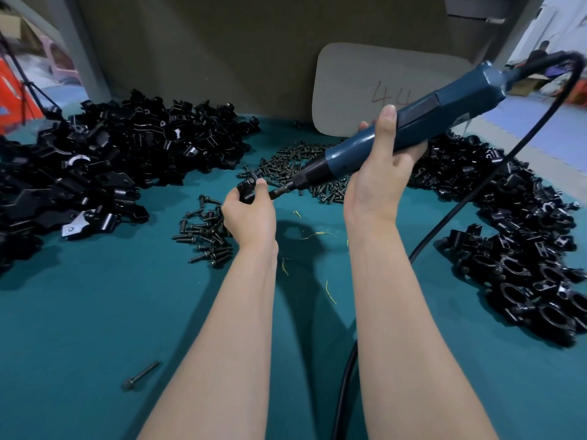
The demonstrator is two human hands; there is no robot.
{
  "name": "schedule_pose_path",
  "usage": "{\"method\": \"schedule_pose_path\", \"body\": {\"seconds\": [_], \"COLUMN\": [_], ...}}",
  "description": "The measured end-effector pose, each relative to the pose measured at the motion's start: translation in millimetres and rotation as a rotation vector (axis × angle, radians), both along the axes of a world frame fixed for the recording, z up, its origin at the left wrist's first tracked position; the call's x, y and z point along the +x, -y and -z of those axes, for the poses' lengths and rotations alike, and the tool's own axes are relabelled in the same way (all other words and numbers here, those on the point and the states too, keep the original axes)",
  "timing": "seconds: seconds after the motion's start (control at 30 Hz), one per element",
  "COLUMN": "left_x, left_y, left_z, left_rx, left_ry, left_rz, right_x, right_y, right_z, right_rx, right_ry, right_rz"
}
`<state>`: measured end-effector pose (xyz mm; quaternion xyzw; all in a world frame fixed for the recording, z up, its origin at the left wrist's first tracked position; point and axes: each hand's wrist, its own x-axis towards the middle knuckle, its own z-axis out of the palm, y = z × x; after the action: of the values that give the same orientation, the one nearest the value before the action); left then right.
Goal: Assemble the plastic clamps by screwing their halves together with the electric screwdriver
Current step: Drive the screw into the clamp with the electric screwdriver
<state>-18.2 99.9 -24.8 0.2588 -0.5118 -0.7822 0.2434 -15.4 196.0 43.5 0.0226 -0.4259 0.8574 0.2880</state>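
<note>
Left hand [251, 214]: grasping one black plastic clamp [247, 190], thumb and fingers pinched round its body, held just above the middle of the bench [95, 312], nearer the far edge than the near one. Right hand [381, 173]: wrapped round the barrel of the electric screwdriver [413, 122], thumb laid up along the housing, the bit [279, 192] pointing left and touching, or just short of, the clamp's right face; which cannot be told. Clamp, handling, as judged: light, stiff, smooth moulded plastic, likely to twist under the driver's torque; best taken across both halves, fingers clear of the screw hole. Screwdriver, as judged: the heavier item, tugged by its cable [476, 192], one, which runs off toward the near edge. Count: clamps in hand, one; screwdrivers, one; screw heaps, two, a larger heap [295, 166] behind the hands and a smaller heap [206, 233] just left of the left wrist, each too many to count; lone long bolt [141, 376], one, near the near edge at left; loose clamp halves [111, 154], one big pile toward the far-left corner, uncounted; ring-shaped clamps [524, 265], apparently assembled, one pile along the right edge, uncounted; grey card [365, 90] marked 44, one, propped at the far edge.
</note>
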Motion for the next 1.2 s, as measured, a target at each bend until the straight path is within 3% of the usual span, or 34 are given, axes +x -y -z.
{"method": "schedule_pose_path", "body": {"seconds": [0.67, 1.0, 1.2], "left_x": [-1.4, 0.4, -2.5], "left_y": [2.9, 3.8, 11.8], "left_z": [0.0, -0.8, -4.3], "left_rx": [-0.052, -0.077, -0.319], "left_ry": [0.023, 0.035, 0.089], "left_rz": [-0.019, 0.000, 0.155], "right_x": [3.7, 8.3, 12.3], "right_y": [6.7, 2.9, -19.8], "right_z": [1.7, -0.8, -8.0], "right_rx": [0.008, 0.007, -0.061], "right_ry": [0.023, -0.033, -0.112], "right_rz": [0.018, -0.122, -0.263]}}
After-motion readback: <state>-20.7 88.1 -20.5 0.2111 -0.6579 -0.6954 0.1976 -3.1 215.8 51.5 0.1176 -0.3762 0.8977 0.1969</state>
